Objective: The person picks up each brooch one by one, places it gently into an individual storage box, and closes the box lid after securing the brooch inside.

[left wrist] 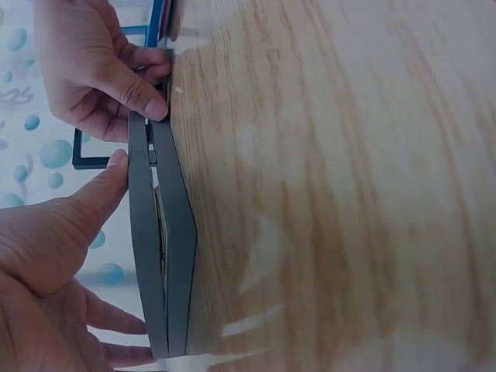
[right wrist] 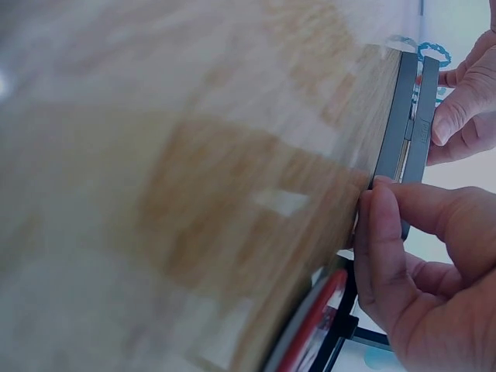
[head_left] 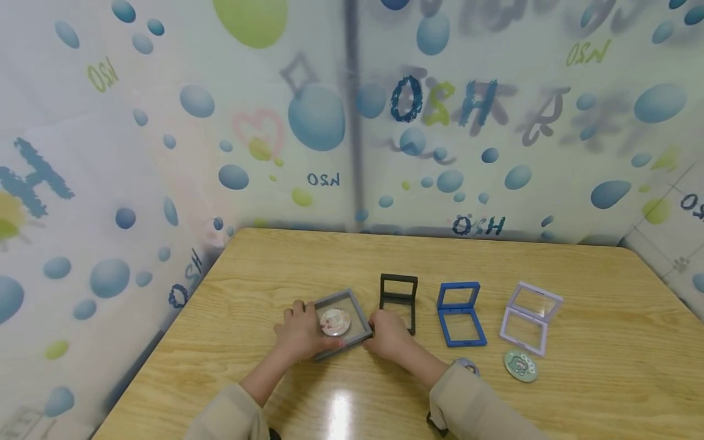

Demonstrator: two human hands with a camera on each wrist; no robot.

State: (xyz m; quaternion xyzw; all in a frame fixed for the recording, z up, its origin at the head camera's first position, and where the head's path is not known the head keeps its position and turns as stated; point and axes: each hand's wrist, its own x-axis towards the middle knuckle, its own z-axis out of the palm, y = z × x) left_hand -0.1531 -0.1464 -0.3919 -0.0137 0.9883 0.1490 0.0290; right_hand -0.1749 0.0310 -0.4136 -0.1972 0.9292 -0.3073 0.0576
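Observation:
A grey display frame (head_left: 360,310) lies on the table, its two halves folded together with a narrow gap between them in both wrist views. Through its clear window shows a round pin badge (head_left: 335,322) with a pale pink picture. My left hand (head_left: 299,333) grips the frame's left side, thumb along the near edge and fingers across on the other side. At the right corner, my right hand (head_left: 389,335) pinches the frame's edge between thumb and fingers. The right hand partly covers an opened black display frame (head_left: 398,296) just behind it.
Farther right stand an opened blue frame (head_left: 462,343) and an opened lilac frame (head_left: 522,349). A green round badge (head_left: 520,366) lies in front of the lilac one. Beside my right forearm, a bluish badge (head_left: 466,365) is partly hidden. A printed curtain (head_left: 385,153) hangs behind the table.

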